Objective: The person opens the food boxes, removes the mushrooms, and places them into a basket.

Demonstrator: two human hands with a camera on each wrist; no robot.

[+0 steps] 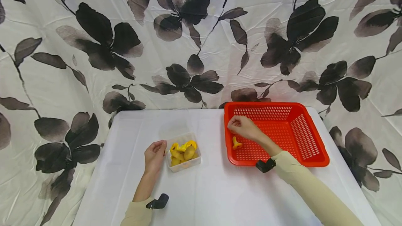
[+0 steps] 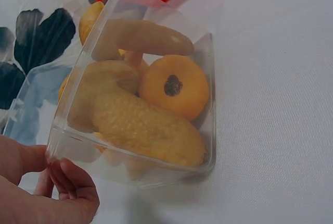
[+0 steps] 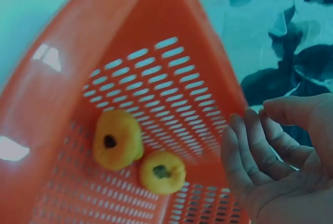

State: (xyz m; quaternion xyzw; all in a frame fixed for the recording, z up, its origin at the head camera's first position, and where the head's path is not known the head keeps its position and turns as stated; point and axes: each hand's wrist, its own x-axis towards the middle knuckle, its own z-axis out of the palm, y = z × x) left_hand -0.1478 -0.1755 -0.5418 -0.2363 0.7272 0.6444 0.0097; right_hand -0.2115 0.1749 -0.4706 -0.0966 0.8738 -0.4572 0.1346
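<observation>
My left hand [image 1: 154, 158] pinches the left edge of a clear plastic container [image 1: 185, 166] between thumb and fingers. Inside it lie several yellow squashes [image 2: 151, 130], some long and bumpy, one round with a dark scar. Over the left side of a red plastic basket [image 1: 309, 161], my right hand [image 1: 245, 128] hovers with fingers loosely curled and nothing in them. Below that hand a small yellow squash [image 1: 237, 143] rests in the basket. Two rounded yellow shapes with dark scars show in the right wrist view; whether they are joined I cannot tell.
Both containers stand on a table with a white cloth [image 1: 207, 198], the basket to the right. Beyond the clear container, a transparent plastic piece [image 2: 31, 109] shows faintly. A floral curtain [image 1: 194, 44] hangs behind the table.
</observation>
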